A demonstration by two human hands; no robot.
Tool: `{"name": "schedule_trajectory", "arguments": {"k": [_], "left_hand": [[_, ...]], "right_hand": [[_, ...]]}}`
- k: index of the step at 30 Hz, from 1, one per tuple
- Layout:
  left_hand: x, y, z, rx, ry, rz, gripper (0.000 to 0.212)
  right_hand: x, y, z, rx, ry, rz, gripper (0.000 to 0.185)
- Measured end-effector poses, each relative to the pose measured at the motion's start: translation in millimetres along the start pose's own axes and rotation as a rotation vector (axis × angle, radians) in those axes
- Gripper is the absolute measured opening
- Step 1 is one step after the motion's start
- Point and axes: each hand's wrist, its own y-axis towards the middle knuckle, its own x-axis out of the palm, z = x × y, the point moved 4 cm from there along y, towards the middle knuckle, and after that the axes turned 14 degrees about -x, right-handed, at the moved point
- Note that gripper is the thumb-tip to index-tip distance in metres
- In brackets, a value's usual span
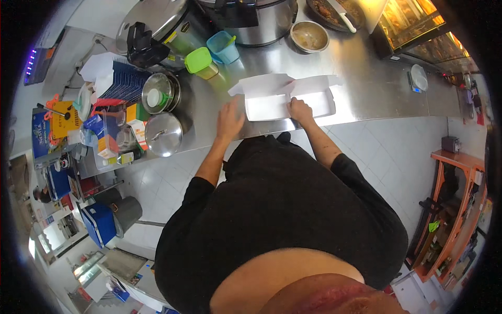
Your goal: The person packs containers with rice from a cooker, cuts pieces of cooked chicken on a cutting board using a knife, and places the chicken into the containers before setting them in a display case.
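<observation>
Two white cardboard food boxes with raised lids, a left box [264, 106] and a right box [319, 103], lie side by side on the steel counter [211, 94]. Their insides look bare. My left hand [230, 119] is at the left box's outer side, fingers by its left edge; whether it grips the card is unclear. Where the two boxes meet, my right hand [300, 110] is closed on the card wall, its fingertips partly hidden.
Behind stand a green-lidded container [199, 59], a blue container [223, 48], large steel cookers [259, 27], a steel bowl [310, 36] and a knife [345, 17] on a pan. Stacked folded boxes [123, 80] and a pot lid [163, 134] are left; a scale [415, 84] is right.
</observation>
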Motion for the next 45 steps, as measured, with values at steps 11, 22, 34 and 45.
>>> {"name": "schedule_trajectory", "arguments": {"k": [11, 22, 34, 45], "left_hand": [[-169.0, 297.5, 148.5, 0.212, -0.116, 0.214, 0.075], [-275.9, 351.0, 248.0, 0.630, -0.776, 0.056, 0.098], [-395.6, 511.2, 331.8, 0.471, -0.358, 0.142, 0.112], [-398.3, 526.0, 334.3, 0.498, -0.455, 0.023, 0.109]], "right_hand": [[-103.0, -54.1, -7.9, 0.005, 0.377, 0.521, 0.033], [-229.8, -23.2, -10.9, -0.052, 0.706, 1.117, 0.014], [-327.9, 397.5, -168.9, -0.561, -0.563, -0.310, 0.059], [-253.8, 441.9, -179.3, -0.738, -0.951, -0.442, 0.073]]}}
